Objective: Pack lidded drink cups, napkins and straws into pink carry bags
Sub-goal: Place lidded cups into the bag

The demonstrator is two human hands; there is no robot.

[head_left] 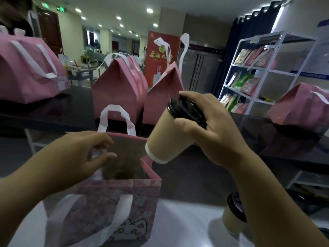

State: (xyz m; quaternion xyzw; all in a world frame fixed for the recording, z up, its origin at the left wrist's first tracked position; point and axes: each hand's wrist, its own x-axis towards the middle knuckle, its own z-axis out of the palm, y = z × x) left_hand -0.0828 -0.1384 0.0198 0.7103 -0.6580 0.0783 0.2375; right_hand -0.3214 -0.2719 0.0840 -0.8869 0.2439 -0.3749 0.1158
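The right hand (210,125) grips a tilted tan paper cup (165,139) by its round black lid (185,109) above the pink bag (124,196). The left hand (83,150) curls at the bag's mouth, its grip unclear.

Two bare hands were shown, the left hand (83,150) and the right hand (211,131). Each was followed by an uncovered forearm, the left forearm (26,191) and the right forearm (267,202), cut off by the frame's edge. The right thumbnail (181,123) was seen trimmed short. The left fingertips (111,155) were blurred.
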